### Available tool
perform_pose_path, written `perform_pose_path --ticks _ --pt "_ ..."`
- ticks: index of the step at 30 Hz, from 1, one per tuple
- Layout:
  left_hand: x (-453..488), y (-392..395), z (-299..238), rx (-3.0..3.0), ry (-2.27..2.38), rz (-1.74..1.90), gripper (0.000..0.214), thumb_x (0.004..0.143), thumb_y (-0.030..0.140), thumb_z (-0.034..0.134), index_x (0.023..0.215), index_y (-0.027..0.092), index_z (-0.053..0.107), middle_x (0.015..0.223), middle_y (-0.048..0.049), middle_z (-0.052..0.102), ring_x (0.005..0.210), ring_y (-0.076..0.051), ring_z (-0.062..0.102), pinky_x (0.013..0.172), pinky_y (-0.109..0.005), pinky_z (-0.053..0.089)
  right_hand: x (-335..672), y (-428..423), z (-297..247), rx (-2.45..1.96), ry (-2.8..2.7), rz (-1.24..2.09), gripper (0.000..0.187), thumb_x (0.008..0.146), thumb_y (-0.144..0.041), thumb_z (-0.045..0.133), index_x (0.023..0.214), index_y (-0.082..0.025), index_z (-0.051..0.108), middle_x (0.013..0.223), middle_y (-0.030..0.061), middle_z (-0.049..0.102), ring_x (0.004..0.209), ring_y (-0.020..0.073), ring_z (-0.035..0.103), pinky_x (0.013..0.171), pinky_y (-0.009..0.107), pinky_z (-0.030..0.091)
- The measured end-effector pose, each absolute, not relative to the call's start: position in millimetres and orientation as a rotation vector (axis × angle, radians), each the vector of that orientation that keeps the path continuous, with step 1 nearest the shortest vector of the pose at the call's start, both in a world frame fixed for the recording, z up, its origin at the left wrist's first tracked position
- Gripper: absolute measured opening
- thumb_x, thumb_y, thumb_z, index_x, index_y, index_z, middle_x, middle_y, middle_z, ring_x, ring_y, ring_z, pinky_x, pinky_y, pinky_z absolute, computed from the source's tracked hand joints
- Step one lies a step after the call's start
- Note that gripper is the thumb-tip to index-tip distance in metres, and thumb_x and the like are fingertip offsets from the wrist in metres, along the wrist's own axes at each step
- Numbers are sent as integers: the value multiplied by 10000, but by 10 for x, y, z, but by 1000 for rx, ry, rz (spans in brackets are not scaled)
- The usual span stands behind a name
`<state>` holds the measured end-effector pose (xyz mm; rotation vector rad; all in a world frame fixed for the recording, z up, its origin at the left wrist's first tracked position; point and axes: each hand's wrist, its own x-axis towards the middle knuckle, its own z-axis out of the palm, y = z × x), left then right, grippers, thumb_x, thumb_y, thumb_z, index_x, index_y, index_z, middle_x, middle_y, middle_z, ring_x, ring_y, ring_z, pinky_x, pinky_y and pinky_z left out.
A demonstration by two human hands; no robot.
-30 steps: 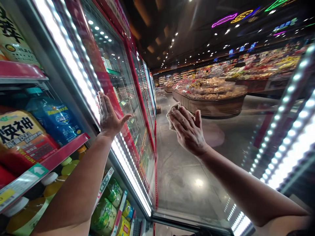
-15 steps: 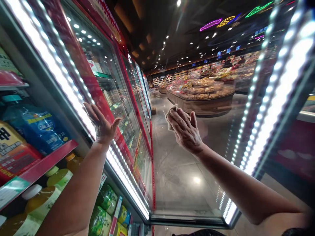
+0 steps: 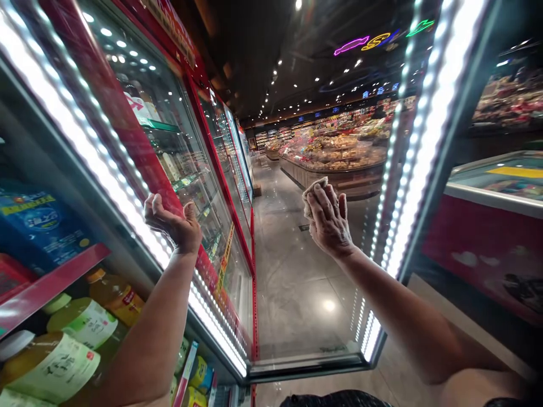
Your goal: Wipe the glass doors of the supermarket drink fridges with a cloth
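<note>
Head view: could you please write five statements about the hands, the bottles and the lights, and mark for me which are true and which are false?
1. The right hand holds a beige cloth. True.
2. The left hand grips a bottle. False: nothing shows in that hand.
3. The blue pack is above the pink-red shelf edge. True.
4. Between the white-capped bottle and the orange-capped bottle is a red-capped one. False: the bottle there has a green cap.
5. A green neon sign glows at upper right. True.
</note>
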<state>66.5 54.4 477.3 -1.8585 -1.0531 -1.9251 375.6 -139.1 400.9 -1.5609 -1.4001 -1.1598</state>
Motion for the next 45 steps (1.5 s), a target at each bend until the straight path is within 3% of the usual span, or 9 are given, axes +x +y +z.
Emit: perform_pose_path --ticks 4,7,11,16,22,28,35,41,45 --pt "725 561 4679 -1907 -1055 -1938 598 997 580 380 1421 161 421 1539 -257 363 1507 -382 297 1241 -659 172 4126 -1484 3939 -1597 -1295 -1198 670 898 -145 524 1555 -205 407 1589 163 472 1553 310 302 1252 651 167" --pt "747 551 4623 -1965 -1062 -1897 537 1023 531 324 1418 190 447 1584 -229 339 1563 -379 201 1248 -669 157 4411 -1532 4021 -1559 -1093 -1271 692 885 -144 518 1564 -160 385 1596 199 444 1555 354 279 1216 667 252" --pt "775 526 4592 -1969 -1015 -1872 633 996 584 380 1465 160 415 1611 -245 302 1587 -392 107 1233 -700 186 4420 -1488 4041 -1446 -1029 -1306 661 933 -140 473 1583 -174 359 1617 192 407 1524 334 340 1175 608 379" --pt "777 549 4536 -2078 -1016 -1835 796 965 630 428 1567 129 290 1642 -281 226 1574 -407 166 1220 -695 227 4145 -1406 3814 -1347 -1294 -1242 672 957 -96 472 1603 -220 333 1576 166 475 1531 302 339 1173 545 424" --pt "768 567 4498 -2187 -1007 -1819 803 966 583 442 1590 117 246 1639 -293 238 1548 -428 237 1211 -706 225 4577 -1543 3994 -1430 -1292 -1241 644 945 -60 431 1564 -237 408 1577 137 483 1529 298 348 1212 564 376" --pt "756 609 4481 -2070 -1018 -1806 786 943 496 490 1593 113 267 1701 -257 40 1557 -444 186 1188 -726 236 5010 -1662 4122 -1344 -1123 -1382 573 995 -117 415 1566 -153 389 1577 186 443 1518 307 342 1210 562 373" --pt "729 614 4458 -2270 -1082 -1839 766 975 514 462 1610 176 202 1625 -265 308 1501 -401 355 1185 -687 300 5041 -1938 3776 -1622 -1125 -1445 545 1009 -118 436 1552 -162 416 1498 193 554 1446 312 467 1158 573 349" --pt "727 639 4461 -1987 -911 -1784 807 976 602 432 1561 65 289 1643 -322 179 1512 -451 275 1166 -771 212 5360 -2022 4316 -1677 -1035 -1413 494 1054 -194 409 1546 -227 445 1566 118 510 1527 264 333 1226 540 243" --pt "725 642 4462 -1972 -900 -1754 846 971 660 375 1534 33 302 1625 -346 175 1513 -457 244 1163 -781 179 5374 -2064 4172 -1596 -1052 -1499 510 1047 -216 439 1557 -243 432 1552 91 531 1533 232 328 1232 484 321"
